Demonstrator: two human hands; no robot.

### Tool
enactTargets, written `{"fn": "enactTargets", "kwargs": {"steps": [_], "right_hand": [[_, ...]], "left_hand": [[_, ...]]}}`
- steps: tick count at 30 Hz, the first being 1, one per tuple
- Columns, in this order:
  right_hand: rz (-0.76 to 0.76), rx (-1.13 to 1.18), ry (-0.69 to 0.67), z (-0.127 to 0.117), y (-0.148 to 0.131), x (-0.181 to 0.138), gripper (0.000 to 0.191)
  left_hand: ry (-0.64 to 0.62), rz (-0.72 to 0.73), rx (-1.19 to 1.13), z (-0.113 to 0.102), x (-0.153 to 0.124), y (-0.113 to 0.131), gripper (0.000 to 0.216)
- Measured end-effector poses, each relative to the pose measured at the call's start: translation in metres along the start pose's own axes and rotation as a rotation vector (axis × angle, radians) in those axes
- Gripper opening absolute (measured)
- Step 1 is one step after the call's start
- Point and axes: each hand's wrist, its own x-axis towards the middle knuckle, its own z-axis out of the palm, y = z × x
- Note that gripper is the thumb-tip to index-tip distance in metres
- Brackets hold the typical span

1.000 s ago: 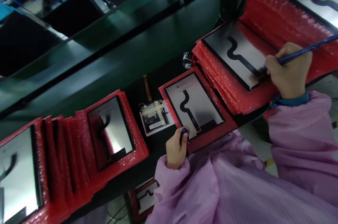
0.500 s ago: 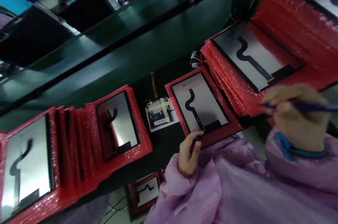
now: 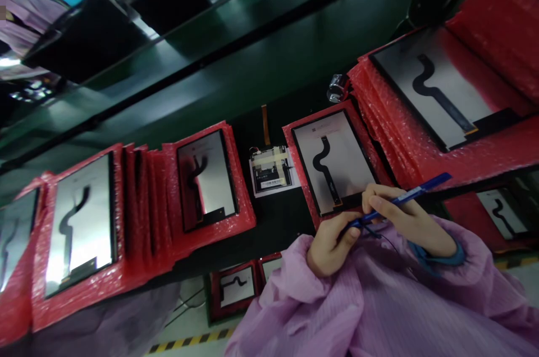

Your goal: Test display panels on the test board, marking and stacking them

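Note:
My right hand (image 3: 406, 219) grips a slanting blue pen (image 3: 423, 187), its back end pointing up and right. At the pen's lower left end, my left hand (image 3: 330, 242) pinches a small blue pen cap (image 3: 354, 223); fingers partly cover where the two meet. Both hands are at the near edge of a display panel (image 3: 345, 163), which has a grey back and a curved black flex cable (image 3: 322, 166). Under that panel lies red bubble wrap (image 3: 297, 149).
Stacks of panels in red bubble wrap flank the hands, on the left (image 3: 206, 183) and the right (image 3: 446, 93). Between them lie a small circuit assembly (image 3: 272, 169) and a tape roll (image 3: 337, 88). More panels (image 3: 238, 285) sit below table level. A co-worker's hands show at the top.
My right hand has come left and down from the right stack, bringing the pen to the cap in my left hand. The camera view has shifted, moving the stacks within it.

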Motion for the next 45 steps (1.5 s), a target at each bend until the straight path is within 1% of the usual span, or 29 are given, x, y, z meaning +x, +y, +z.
{"fn": "enactTargets", "kwargs": {"steps": [3, 5, 7, 10, 13, 15, 16, 17, 19, 20, 21, 22, 23, 24, 26, 28, 31, 32, 34, 36, 37, 38, 40, 42, 44, 45], "right_hand": [[-0.078, -0.096, -0.022, 0.006, 0.004, 0.001, 0.045], [-0.130, -0.158, -0.019, 0.011, 0.008, 0.001, 0.038], [-0.145, -0.187, -0.036, 0.016, 0.013, 0.001, 0.033], [-0.135, -0.214, -0.125, 0.022, 0.017, 0.000, 0.038], [-0.162, -0.258, -0.218, 0.027, 0.016, 0.002, 0.039], [-0.192, -0.292, -0.241, 0.029, 0.014, 0.004, 0.038], [-0.214, -0.310, -0.230, 0.030, 0.013, 0.007, 0.038], [-0.233, -0.327, -0.201, 0.030, 0.012, 0.009, 0.036], [-0.231, -0.340, -0.080, 0.026, 0.012, 0.015, 0.031], [-0.206, -0.343, 0.022, 0.023, 0.011, 0.018, 0.028], [-0.163, -0.357, 0.140, 0.018, 0.011, 0.022, 0.026], [-0.111, -0.387, 0.258, 0.013, 0.011, 0.025, 0.023], [-0.066, -0.436, 0.362, 0.007, 0.012, 0.028, 0.022], [-0.038, -0.506, 0.439, 0.001, 0.012, 0.031, 0.023], [-0.042, -0.699, 0.517, -0.008, 0.015, 0.037, 0.033], [-0.086, -0.908, 0.569, -0.012, 0.021, 0.044, 0.044], [-0.128, -1.135, 0.604, -0.012, 0.030, 0.054, 0.054], [-0.129, -1.187, 0.586, -0.012, 0.032, 0.058, 0.055], [-0.129, -1.292, 0.505, -0.011, 0.031, 0.067, 0.057], [-0.133, -1.382, 0.422, -0.013, 0.026, 0.079, 0.058], [-0.143, -1.406, 0.405, -0.014, 0.023, 0.086, 0.059], [-0.149, -1.413, 0.417, -0.016, 0.019, 0.094, 0.060], [-0.146, -1.403, 0.487, -0.021, 0.012, 0.110, 0.062], [-0.111, -1.406, 0.534, -0.024, 0.006, 0.124, 0.061], [-0.069, -1.439, 0.520, -0.023, -0.001, 0.134, 0.058], [-0.065, -1.460, 0.502, -0.020, -0.004, 0.137, 0.056]], "left_hand": [[-0.040, -0.003, 0.017, 0.000, 0.000, 0.001, 0.050], [-0.045, -0.011, 0.012, 0.000, 0.000, 0.002, 0.053], [-0.037, -0.029, -0.007, -0.003, 0.001, 0.005, 0.055], [-0.065, -0.069, -0.001, -0.010, 0.002, 0.010, 0.056], [-0.119, -0.064, 0.026, -0.018, 0.002, 0.015, 0.058], [-0.135, -0.051, 0.015, -0.019, 0.001, 0.017, 0.057], [-0.116, -0.047, 0.026, -0.018, 0.001, 0.017, 0.055], [-0.062, -0.040, 0.071, -0.017, 0.001, 0.016, 0.053], [0.142, -0.005, 0.268, -0.014, 0.001, 0.011, 0.050], [0.256, 0.023, 0.403, -0.013, 0.001, 0.007, 0.050], [0.344, 0.055, 0.539, -0.012, 0.001, 0.001, 0.052], [0.391, 0.087, 0.660, -0.013, 0.000, -0.004, 0.057], [0.391, 0.114, 0.757, -0.013, -0.001, -0.010, 0.063], [0.364, 0.130, 0.831, -0.014, -0.003, -0.016, 0.066], [0.312, 0.135, 0.927, -0.017, -0.006, -0.025, 0.067], [0.313, 0.111, 0.972, -0.018, -0.009, -0.029, 0.064], [0.372, 0.079, 0.991, -0.016, -0.011, -0.030, 0.058], [0.391, 0.075, 0.996, -0.015, -0.010, -0.030, 0.057], [0.424, 0.071, 1.010, -0.013, -0.008, -0.029, 0.054], [0.447, 0.063, 1.020, -0.011, -0.004, -0.030, 0.053], [0.456, 0.056, 1.022, -0.011, -0.001, -0.031, 0.052], [0.463, 0.049, 1.021, -0.011, 0.001, -0.033, 0.051], [0.467, 0.034, 1.008, -0.013, 0.006, -0.036, 0.051], [0.455, 0.019, 0.993, -0.016, 0.009, -0.037, 0.052], [0.410, 0.014, 0.989, -0.024, 0.010, -0.033, 0.050], [0.368, 0.022, 0.983, -0.029, 0.011, -0.030, 0.048]]}}
